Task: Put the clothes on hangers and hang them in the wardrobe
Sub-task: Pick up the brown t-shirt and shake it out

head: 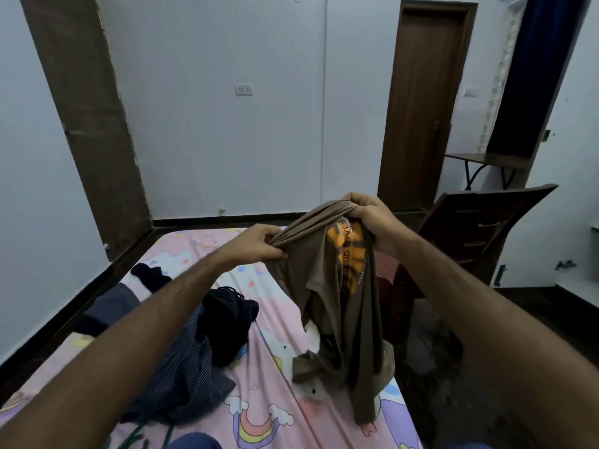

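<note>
Brown T-shirt [337, 286] held up above the bed [285, 319], bunched along its top edge, lower folds trailing down to touch the pink sheet near the bed's right edge. Left hand [259, 244] pinching gathered fabric at the shirt's left side; right hand [369, 215] clenched round a twisted bundle of cloth at the shirt's highest point. Orange print showing on an inner fold just below the right hand, apparently inside out or doubled over.

Likely light, soft and limp: no shape of its own, sagging wherever unsupported, prone to twisting. Best taken at the two shoulder seams or the neck opening, spread apart so a hanger can slide in; present grips look too bunched for that, so some shaking out and re-gripping probably needed.

Pile of dark clothes [201, 338] lying on the bed left of the shirt, striped and black pieces tangled, number of garments impossible to tell. No hanger anywhere in view. No wardrobe clearly identifiable; tall brown panel [90, 118] beyond the bed's far left corner and brown door [421, 105] behind the shirt unclear in purpose. Shirt's neck and sleeves hard to make out among the folds. Dim light blurring detail.
</note>
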`<move>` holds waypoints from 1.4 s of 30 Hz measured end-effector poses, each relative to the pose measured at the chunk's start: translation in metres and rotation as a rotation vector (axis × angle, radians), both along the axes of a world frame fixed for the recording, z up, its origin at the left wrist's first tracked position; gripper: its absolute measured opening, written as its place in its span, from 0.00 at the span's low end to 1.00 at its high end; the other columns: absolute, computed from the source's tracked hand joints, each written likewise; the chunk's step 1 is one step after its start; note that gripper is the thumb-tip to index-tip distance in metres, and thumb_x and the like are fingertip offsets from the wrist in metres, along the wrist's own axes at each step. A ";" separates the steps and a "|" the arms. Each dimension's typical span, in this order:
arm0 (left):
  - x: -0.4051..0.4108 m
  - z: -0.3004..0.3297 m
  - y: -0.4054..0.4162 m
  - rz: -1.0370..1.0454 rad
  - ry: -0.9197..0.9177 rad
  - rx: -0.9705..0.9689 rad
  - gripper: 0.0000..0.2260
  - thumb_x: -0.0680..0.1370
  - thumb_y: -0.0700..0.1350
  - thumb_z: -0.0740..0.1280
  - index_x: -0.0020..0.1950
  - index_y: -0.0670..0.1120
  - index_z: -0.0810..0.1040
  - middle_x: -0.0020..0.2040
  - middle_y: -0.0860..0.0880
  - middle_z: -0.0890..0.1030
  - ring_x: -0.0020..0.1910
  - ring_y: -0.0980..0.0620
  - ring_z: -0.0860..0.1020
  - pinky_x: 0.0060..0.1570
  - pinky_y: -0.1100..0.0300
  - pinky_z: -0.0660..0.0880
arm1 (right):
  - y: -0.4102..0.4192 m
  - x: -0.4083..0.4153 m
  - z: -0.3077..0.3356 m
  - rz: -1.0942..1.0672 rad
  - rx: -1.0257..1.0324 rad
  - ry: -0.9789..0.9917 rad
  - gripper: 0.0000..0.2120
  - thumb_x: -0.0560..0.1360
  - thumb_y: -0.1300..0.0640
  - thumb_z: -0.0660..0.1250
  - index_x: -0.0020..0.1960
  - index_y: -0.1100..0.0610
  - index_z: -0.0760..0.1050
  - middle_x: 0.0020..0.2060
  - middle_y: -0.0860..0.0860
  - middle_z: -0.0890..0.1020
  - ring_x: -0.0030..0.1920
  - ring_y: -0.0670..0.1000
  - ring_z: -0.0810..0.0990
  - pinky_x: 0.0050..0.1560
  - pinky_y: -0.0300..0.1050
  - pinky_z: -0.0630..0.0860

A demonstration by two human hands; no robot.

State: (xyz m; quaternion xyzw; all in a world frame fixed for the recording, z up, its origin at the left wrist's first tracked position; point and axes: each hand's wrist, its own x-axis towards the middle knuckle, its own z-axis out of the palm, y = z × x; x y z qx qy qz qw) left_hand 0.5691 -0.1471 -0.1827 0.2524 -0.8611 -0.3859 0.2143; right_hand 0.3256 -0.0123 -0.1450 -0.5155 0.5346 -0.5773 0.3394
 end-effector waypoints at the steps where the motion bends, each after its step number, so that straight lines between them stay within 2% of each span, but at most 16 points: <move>1: -0.001 0.003 -0.001 -0.029 0.069 0.110 0.12 0.70 0.41 0.77 0.52 0.44 0.81 0.41 0.49 0.84 0.40 0.55 0.79 0.43 0.62 0.74 | 0.001 -0.005 -0.003 -0.065 -0.009 0.050 0.09 0.81 0.66 0.60 0.47 0.58 0.78 0.40 0.55 0.83 0.41 0.53 0.82 0.49 0.53 0.78; 4: -0.001 0.025 0.003 -0.180 0.303 0.323 0.20 0.70 0.44 0.78 0.60 0.43 0.79 0.51 0.44 0.85 0.49 0.50 0.82 0.53 0.60 0.77 | 0.008 -0.031 -0.011 -0.183 0.037 0.597 0.09 0.79 0.64 0.63 0.49 0.56 0.81 0.44 0.53 0.85 0.45 0.51 0.83 0.54 0.58 0.80; 6: 0.000 0.041 0.005 -0.237 0.454 0.340 0.18 0.71 0.39 0.77 0.59 0.45 0.78 0.49 0.47 0.84 0.46 0.53 0.82 0.49 0.61 0.79 | 0.014 -0.038 -0.020 -0.025 0.217 0.898 0.06 0.78 0.63 0.67 0.52 0.57 0.83 0.47 0.54 0.85 0.49 0.53 0.84 0.56 0.58 0.80; 8: -0.001 0.051 0.010 -0.192 0.496 0.191 0.17 0.72 0.33 0.74 0.57 0.47 0.78 0.47 0.49 0.80 0.45 0.53 0.79 0.43 0.59 0.79 | 0.017 -0.034 -0.030 0.191 0.312 0.811 0.09 0.76 0.61 0.73 0.55 0.63 0.81 0.51 0.59 0.85 0.53 0.57 0.84 0.59 0.55 0.80; 10: -0.007 0.051 0.014 -0.061 0.416 -0.208 0.17 0.72 0.27 0.68 0.52 0.48 0.78 0.44 0.51 0.78 0.42 0.53 0.76 0.39 0.59 0.74 | 0.014 -0.026 -0.038 0.320 0.242 0.502 0.17 0.72 0.58 0.78 0.54 0.68 0.78 0.50 0.62 0.83 0.52 0.59 0.83 0.57 0.54 0.79; 12: -0.014 0.043 0.019 -0.010 0.351 -0.579 0.20 0.67 0.26 0.62 0.49 0.48 0.79 0.41 0.52 0.75 0.38 0.55 0.73 0.38 0.60 0.68 | 0.010 -0.015 -0.039 0.342 0.191 0.290 0.16 0.70 0.56 0.80 0.51 0.62 0.78 0.45 0.58 0.82 0.48 0.56 0.81 0.51 0.49 0.79; 15: -0.021 0.031 0.028 0.030 0.392 -0.729 0.22 0.64 0.27 0.62 0.50 0.49 0.78 0.38 0.53 0.71 0.37 0.53 0.72 0.37 0.57 0.68 | 0.003 0.007 -0.039 0.353 0.215 0.227 0.19 0.73 0.57 0.78 0.58 0.62 0.76 0.48 0.57 0.83 0.50 0.57 0.83 0.52 0.50 0.79; 19: -0.032 0.025 0.029 0.151 0.437 -0.633 0.14 0.69 0.34 0.68 0.50 0.49 0.78 0.37 0.52 0.71 0.35 0.52 0.71 0.35 0.58 0.69 | -0.006 0.029 -0.042 0.324 0.111 0.221 0.17 0.78 0.56 0.73 0.55 0.69 0.74 0.47 0.55 0.81 0.49 0.53 0.81 0.55 0.49 0.78; 23: -0.030 0.015 0.014 0.079 0.377 -0.193 0.08 0.76 0.33 0.67 0.48 0.46 0.79 0.41 0.48 0.80 0.39 0.53 0.77 0.39 0.57 0.75 | -0.008 0.028 -0.038 0.289 0.037 0.014 0.12 0.77 0.55 0.74 0.43 0.58 0.72 0.37 0.53 0.75 0.39 0.48 0.76 0.42 0.41 0.74; 26: -0.021 0.000 0.003 -0.010 0.379 0.113 0.08 0.80 0.40 0.67 0.42 0.48 0.80 0.36 0.54 0.78 0.36 0.58 0.75 0.39 0.60 0.71 | -0.001 0.016 -0.040 0.320 0.006 -0.170 0.11 0.77 0.57 0.71 0.40 0.55 0.70 0.34 0.51 0.73 0.33 0.46 0.73 0.35 0.38 0.70; 28: -0.016 -0.011 0.002 -0.135 0.391 0.410 0.05 0.77 0.45 0.68 0.47 0.48 0.85 0.43 0.52 0.82 0.41 0.58 0.78 0.42 0.63 0.73 | 0.005 0.010 -0.039 0.377 0.000 -0.266 0.12 0.76 0.57 0.71 0.40 0.54 0.70 0.34 0.50 0.73 0.32 0.46 0.71 0.34 0.37 0.69; 30: -0.016 -0.020 0.004 -0.280 0.343 0.580 0.15 0.77 0.49 0.69 0.58 0.42 0.83 0.53 0.45 0.83 0.48 0.53 0.80 0.49 0.62 0.76 | 0.007 0.007 -0.039 0.416 -0.003 -0.255 0.13 0.76 0.57 0.72 0.38 0.54 0.69 0.36 0.51 0.72 0.35 0.47 0.70 0.37 0.39 0.68; 35: -0.036 -0.022 0.004 -0.136 0.419 0.334 0.04 0.76 0.48 0.72 0.44 0.51 0.79 0.42 0.52 0.78 0.40 0.58 0.76 0.41 0.63 0.73 | 0.014 0.006 -0.036 0.373 -0.031 -0.179 0.17 0.76 0.63 0.65 0.31 0.51 0.66 0.34 0.50 0.65 0.31 0.44 0.67 0.32 0.35 0.64; 37: -0.041 -0.027 0.001 -0.034 0.383 0.224 0.03 0.80 0.46 0.69 0.54 0.50 0.79 0.50 0.51 0.79 0.45 0.57 0.80 0.42 0.59 0.77 | 0.015 0.004 -0.037 0.388 -0.049 -0.210 0.17 0.75 0.64 0.65 0.32 0.52 0.64 0.34 0.50 0.66 0.32 0.45 0.68 0.34 0.35 0.68; 39: -0.046 -0.038 0.009 -0.016 0.334 0.276 0.12 0.82 0.51 0.66 0.65 0.51 0.74 0.57 0.50 0.79 0.49 0.56 0.82 0.42 0.58 0.79 | 0.012 0.002 -0.039 0.378 -0.066 -0.251 0.18 0.76 0.65 0.67 0.35 0.53 0.62 0.35 0.51 0.69 0.36 0.47 0.69 0.37 0.39 0.69; 42: -0.050 -0.072 0.023 -0.042 0.172 0.336 0.18 0.81 0.54 0.67 0.67 0.50 0.70 0.59 0.50 0.79 0.53 0.55 0.80 0.41 0.67 0.76 | 0.010 0.002 -0.037 0.262 -0.127 -0.320 0.16 0.76 0.62 0.69 0.35 0.54 0.66 0.38 0.52 0.73 0.39 0.48 0.72 0.42 0.44 0.68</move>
